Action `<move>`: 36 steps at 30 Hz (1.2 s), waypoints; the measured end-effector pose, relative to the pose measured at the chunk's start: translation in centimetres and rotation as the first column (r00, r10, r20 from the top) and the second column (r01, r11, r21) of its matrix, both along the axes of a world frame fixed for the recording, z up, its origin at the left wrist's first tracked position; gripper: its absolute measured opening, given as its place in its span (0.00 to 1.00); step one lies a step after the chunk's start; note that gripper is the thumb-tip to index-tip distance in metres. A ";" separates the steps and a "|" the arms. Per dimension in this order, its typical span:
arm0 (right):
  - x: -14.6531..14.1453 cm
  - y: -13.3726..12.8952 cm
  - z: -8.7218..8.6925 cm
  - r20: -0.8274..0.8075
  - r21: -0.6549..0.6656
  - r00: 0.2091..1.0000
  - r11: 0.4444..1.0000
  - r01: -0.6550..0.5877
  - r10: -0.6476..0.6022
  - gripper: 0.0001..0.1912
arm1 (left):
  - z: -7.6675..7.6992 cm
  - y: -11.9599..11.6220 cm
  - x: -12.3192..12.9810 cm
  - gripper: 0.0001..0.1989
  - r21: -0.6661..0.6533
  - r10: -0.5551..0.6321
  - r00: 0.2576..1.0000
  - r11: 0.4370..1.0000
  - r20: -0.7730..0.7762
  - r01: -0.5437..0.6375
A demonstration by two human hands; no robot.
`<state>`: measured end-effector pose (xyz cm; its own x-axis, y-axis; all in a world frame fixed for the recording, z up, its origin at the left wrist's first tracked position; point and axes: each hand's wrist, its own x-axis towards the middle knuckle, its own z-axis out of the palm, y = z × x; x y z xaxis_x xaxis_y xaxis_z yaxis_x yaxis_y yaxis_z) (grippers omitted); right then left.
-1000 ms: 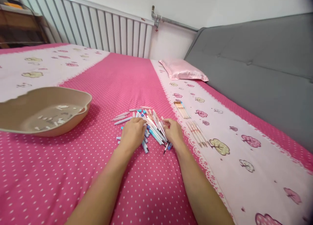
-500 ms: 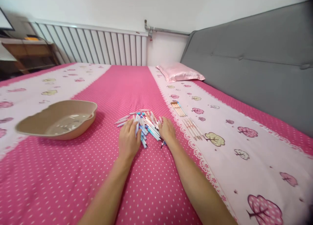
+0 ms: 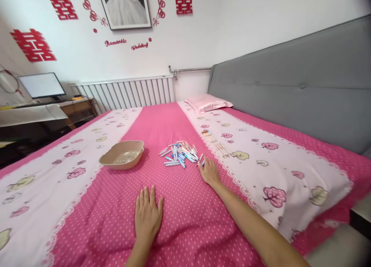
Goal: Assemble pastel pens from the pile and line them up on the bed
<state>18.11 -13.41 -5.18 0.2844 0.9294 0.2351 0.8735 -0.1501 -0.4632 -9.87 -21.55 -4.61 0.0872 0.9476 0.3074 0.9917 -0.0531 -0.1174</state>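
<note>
A loose pile of pens (image 3: 181,153) in white, pink, pale purple and blue lies on the pink dotted bedspread (image 3: 116,213). My right hand (image 3: 210,171) is at the pile's right edge, its fingers curled round a pale pen (image 3: 203,162) that shows at the fingertips; part of it is hidden. Closer to me, my left hand (image 3: 147,211) rests flat on the bedspread, fingers spread, holding nothing. Right of the pile, two neat rows of pens lie on the white strip: a farther row (image 3: 209,136) with brown and blue ends, and a nearer pale row (image 3: 222,149).
Left of the pile stands a beige plastic basin (image 3: 121,164) with small whitish bits inside. A pink pillow (image 3: 207,103) lies by the grey headboard (image 3: 290,65). A white radiator (image 3: 127,93) lines the far wall, and a monitor (image 3: 42,85) stands on a desk at far left.
My left hand has left the pile and now lies flat, nearer to me. My right hand has shifted to the pile's right edge. The view has tilted up, showing more wall.
</note>
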 end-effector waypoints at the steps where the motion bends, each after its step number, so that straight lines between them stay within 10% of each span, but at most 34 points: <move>1: -0.1 -0.6 0.0 0.010 -0.015 1.000 1.000 -0.019 0.019 0.32 | 0.1 -0.3 0.2 0.31 -0.005 0.007 1.000 1.000 -0.001 -0.007; 16: -0.4 -6.9 -0.2 0.077 -0.117 0.990 0.987 -0.106 0.116 0.35 | -0.8 -3.8 0.9 0.33 0.050 0.007 0.995 0.999 0.102 -0.013; 36: -0.2 -7.2 0.4 0.115 -0.081 0.989 0.993 -0.089 0.098 0.34 | 0.0 -2.5 0.8 0.35 -0.212 0.037 0.990 0.977 0.139 -0.007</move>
